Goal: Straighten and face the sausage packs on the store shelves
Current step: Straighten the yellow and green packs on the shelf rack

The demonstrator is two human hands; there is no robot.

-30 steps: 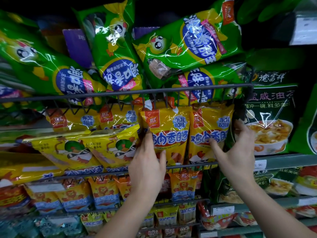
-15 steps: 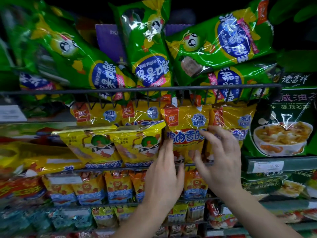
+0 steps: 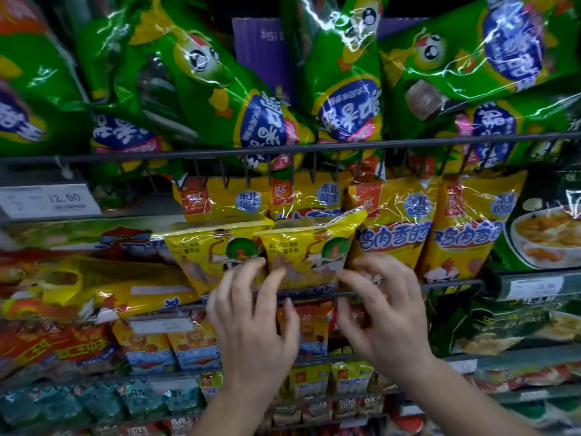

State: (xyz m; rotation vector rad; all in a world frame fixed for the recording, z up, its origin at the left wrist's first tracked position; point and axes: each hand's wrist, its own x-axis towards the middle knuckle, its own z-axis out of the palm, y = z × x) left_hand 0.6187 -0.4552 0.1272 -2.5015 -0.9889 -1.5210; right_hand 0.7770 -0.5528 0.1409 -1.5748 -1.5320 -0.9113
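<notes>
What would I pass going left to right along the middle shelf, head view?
Price tag, first tipped yellow pack, second tipped yellow pack, first upright yellow pack, second upright yellow pack, green soup bag.

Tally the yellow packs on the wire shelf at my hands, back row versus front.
Back-row packs, red logo: 4
Front packs, leaning: 2
Total: 6
</notes>
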